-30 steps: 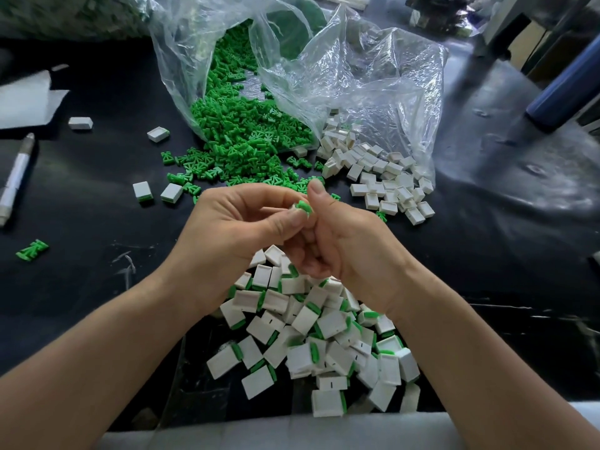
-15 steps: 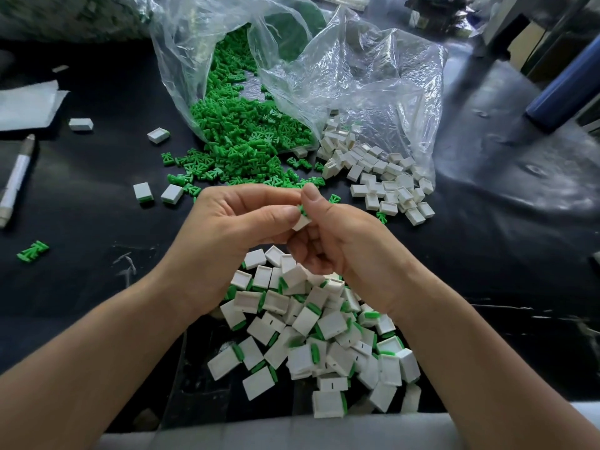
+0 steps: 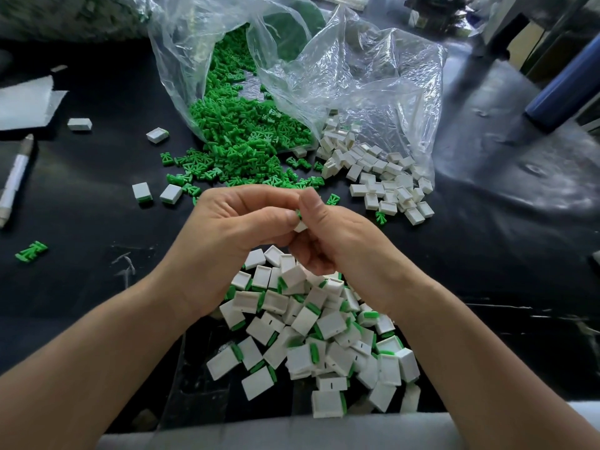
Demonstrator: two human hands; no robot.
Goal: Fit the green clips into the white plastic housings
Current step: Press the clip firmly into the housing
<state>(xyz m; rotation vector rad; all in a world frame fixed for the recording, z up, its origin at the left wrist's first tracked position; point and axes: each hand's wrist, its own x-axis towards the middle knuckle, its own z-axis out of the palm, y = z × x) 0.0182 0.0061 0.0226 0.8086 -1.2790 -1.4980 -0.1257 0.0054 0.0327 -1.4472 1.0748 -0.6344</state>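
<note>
My left hand and my right hand meet above the black table, both pinching one white housing with a green clip showing at its top between the thumbs. Most of that housing is hidden by my fingers. Below my hands lies a pile of white housings with green clips in them. A heap of loose green clips spills from a clear plastic bag. Empty white housings spill beside it on the right.
Two stray housings lie left of the clip heap, two more farther back. A white pen and white paper are at the left edge. One green clip lies alone. A blue cylinder stands at the right.
The green clip stood out clearly above the thumbs a second ago; now it sits lower, mostly sunk into the white housing. Both hands stayed in nearly the same place.
</note>
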